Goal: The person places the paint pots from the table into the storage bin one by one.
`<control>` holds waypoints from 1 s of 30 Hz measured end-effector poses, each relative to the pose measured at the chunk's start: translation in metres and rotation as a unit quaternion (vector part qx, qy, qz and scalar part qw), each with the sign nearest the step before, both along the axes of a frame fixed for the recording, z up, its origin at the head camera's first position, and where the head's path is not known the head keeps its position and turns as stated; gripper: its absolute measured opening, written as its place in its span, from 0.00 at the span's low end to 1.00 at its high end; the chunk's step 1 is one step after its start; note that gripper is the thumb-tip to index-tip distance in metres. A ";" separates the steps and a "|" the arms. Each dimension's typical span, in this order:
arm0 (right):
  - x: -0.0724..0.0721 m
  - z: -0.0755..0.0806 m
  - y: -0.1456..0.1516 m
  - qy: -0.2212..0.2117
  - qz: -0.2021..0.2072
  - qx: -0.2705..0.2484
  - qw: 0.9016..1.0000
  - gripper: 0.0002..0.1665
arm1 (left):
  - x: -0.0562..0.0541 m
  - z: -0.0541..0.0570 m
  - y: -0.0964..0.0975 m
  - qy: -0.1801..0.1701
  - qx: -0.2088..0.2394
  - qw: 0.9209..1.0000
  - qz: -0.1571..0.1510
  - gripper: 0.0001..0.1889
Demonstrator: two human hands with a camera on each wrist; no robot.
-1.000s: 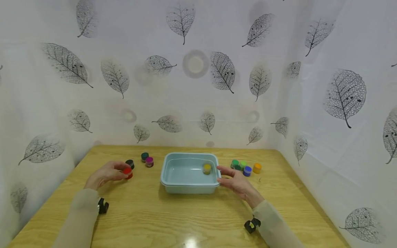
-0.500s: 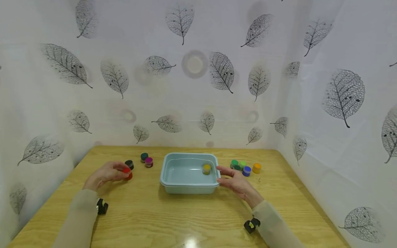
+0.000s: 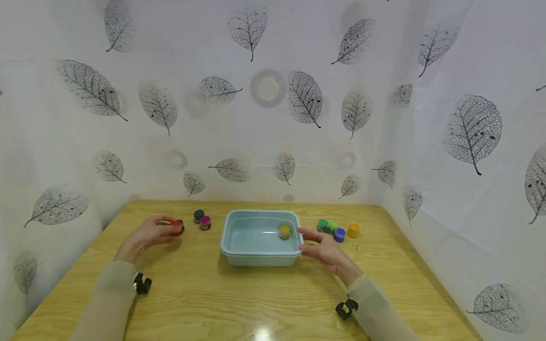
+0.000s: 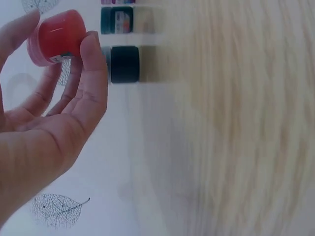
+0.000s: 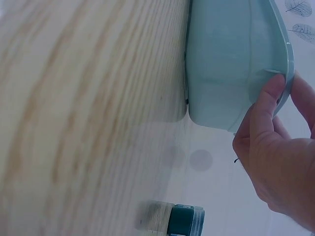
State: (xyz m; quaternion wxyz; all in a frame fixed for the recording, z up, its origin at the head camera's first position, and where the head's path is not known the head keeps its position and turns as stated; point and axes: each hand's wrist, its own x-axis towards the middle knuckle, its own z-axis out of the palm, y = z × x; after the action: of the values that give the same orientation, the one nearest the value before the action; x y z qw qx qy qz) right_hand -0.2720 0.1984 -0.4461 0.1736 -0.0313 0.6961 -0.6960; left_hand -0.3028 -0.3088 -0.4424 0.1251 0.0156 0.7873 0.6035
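My left hand (image 3: 146,238) pinches a small red paint jar (image 4: 61,35) between thumb and fingers, tilted and raised off the table. Behind the red jar in the head view, and below it in the left wrist view, is a black paint jar (image 4: 125,64). At the right end of a pale blue plastic basin (image 3: 261,254), my right hand (image 3: 327,252) grips the rim; the right wrist view shows thumb and fingers on either side of the rim. Inside the basin, toward its right side, stands a yellow-lidded paint jar (image 3: 284,232).
A dark teal jar (image 3: 199,216) and a magenta jar (image 3: 205,222) stand left of the basin. Several more jars are grouped to its right, among them a blue jar (image 3: 340,234) and an orange jar (image 3: 353,230). A leaf-printed curtain (image 3: 268,137) surrounds the wooden table (image 3: 239,303).
My left hand has lifted the red jar up from the table, so it now overlaps the black jar in the head view. My right hand and the basin have stayed put.
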 end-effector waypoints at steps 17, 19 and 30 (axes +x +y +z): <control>0.001 -0.003 0.001 0.016 0.008 -0.001 1.000 0.38 | -0.006 0.004 0.043 0.019 0.057 0.998 0.035 0.35; 0.001 -0.004 0.000 0.015 0.006 -0.001 1.000 0.37 | -0.005 0.006 0.049 0.017 0.059 0.997 0.045 0.37; 0.001 -0.002 0.000 0.012 0.002 -0.004 1.000 0.37 | 0.002 0.016 0.082 0.043 0.050 0.994 0.086 0.36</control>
State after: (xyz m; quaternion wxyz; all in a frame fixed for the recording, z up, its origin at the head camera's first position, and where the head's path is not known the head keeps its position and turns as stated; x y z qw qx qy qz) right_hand -0.2712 0.1982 -0.4476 0.1668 -0.0415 0.6951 -0.6981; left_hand -0.3011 -0.2268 -0.4267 0.0382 -0.0201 0.7589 0.6498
